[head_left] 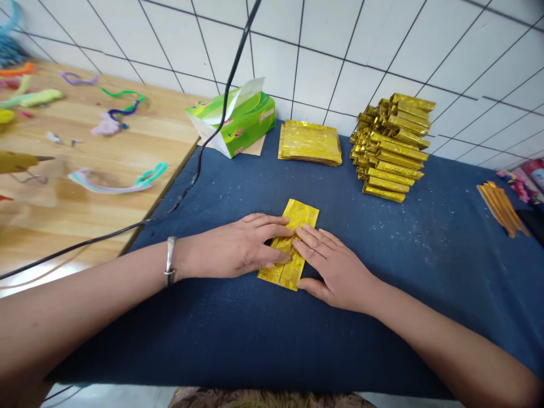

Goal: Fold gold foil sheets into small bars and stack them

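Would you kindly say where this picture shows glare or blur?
Head view: the gold sheet and tall gold stack glint; the yellow tool at left and pink item at far right look blurred; left hand and right hand are fairly clear.

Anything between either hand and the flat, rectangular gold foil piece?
Nothing visible: the left hand and right hand rest directly on the flat, rectangular gold foil piece. The black cable runs to its left, clear of both hands.

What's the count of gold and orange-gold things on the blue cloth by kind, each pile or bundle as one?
Flat piece under left hand and right hand: 1
Flat stack: 1
Tall pile of folded pieces: 1
Orange-gold bundle: 1
Total: 4
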Motion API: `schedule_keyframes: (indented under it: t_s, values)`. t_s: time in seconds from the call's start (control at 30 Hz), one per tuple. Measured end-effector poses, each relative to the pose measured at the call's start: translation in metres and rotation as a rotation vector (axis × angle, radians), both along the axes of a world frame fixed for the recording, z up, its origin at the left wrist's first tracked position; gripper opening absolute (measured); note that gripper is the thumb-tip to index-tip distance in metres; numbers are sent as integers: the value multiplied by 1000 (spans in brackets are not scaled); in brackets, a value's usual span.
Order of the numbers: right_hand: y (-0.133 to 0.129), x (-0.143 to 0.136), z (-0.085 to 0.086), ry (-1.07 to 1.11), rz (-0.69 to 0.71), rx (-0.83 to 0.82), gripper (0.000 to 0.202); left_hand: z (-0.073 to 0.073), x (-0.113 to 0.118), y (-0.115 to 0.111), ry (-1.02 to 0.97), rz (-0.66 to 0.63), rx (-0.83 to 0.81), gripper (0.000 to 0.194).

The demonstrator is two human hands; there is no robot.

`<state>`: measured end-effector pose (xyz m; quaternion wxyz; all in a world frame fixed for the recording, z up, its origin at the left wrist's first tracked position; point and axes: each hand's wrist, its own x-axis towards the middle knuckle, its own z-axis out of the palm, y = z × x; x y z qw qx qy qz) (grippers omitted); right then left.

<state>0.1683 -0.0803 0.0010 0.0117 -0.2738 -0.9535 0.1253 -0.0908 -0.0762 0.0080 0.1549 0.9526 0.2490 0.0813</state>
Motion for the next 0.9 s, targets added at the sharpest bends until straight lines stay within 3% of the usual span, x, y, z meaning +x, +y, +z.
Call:
schedule_keyframes:
  t_s: [0.47, 0.67, 0.9]
  values:
    - [32, 8, 8, 24, 32, -102, 78, -10, 14, -1, -23, 125, 83, 32]
    - [27, 5, 1, 79, -60, -115, 59, -12, 15, -1, -39, 146, 66, 30]
    - [25, 1, -3, 70, -68, -76, 66, -12, 16, 0, -66, 149, 60, 31]
